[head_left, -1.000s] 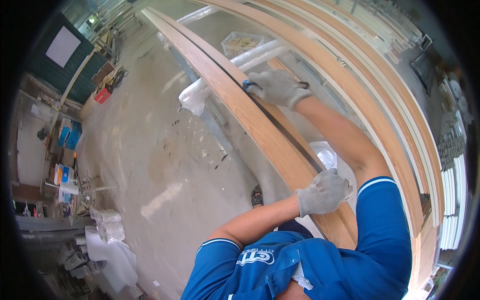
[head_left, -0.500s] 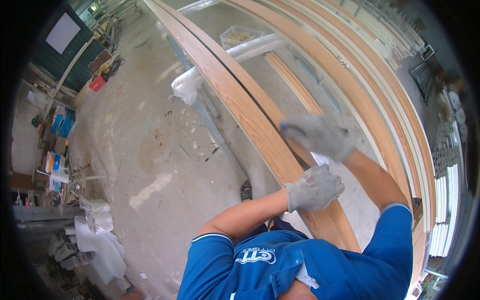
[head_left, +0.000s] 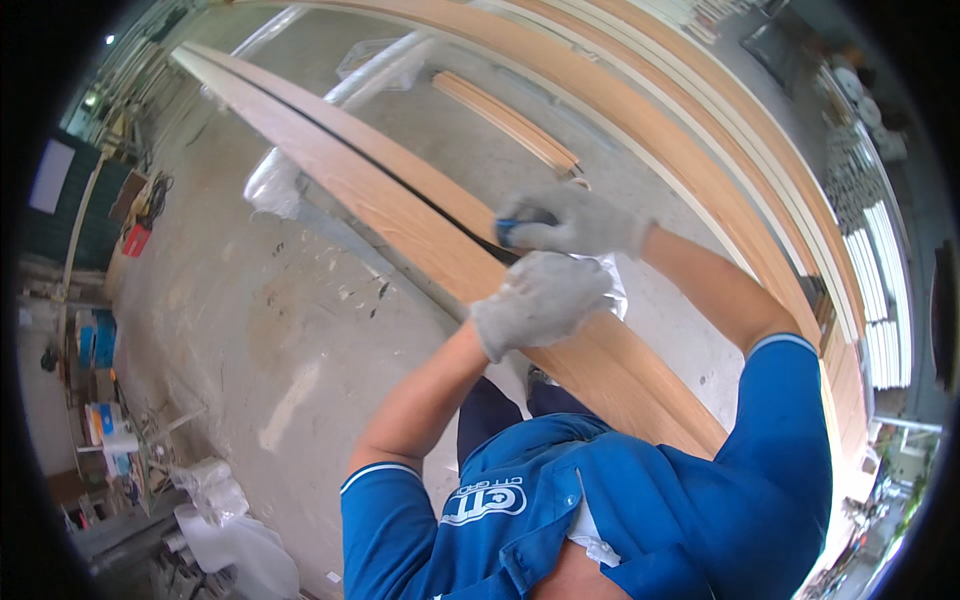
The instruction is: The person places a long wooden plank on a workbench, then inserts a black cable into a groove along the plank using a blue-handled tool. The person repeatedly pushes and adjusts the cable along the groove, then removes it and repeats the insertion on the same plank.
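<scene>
Two long light-brown wooden boards (head_left: 390, 215) lie side by side and run from the upper left toward me, with a thin black seam (head_left: 400, 185) between them. My right hand (head_left: 580, 222), in a grey glove, is closed around a small blue and black tool (head_left: 512, 233) whose tip sits on that seam. Just below it, my gloved left hand (head_left: 540, 300) is clenched over the near board's edge. A bit of clear plastic film (head_left: 610, 285) shows beside the left hand. The two hands nearly touch.
More long wooden boards (head_left: 700, 130) are stacked along the right. A short wood strip (head_left: 510, 122) and crumpled clear plastic (head_left: 270, 180) lie on the concrete floor (head_left: 260, 330). White slats (head_left: 880, 290) stand at far right, and clutter and white bags (head_left: 220, 520) are at lower left.
My right hand has drawn back along the black seam from far out on the boards to just beside my left hand. My left hand stayed on the near board.
</scene>
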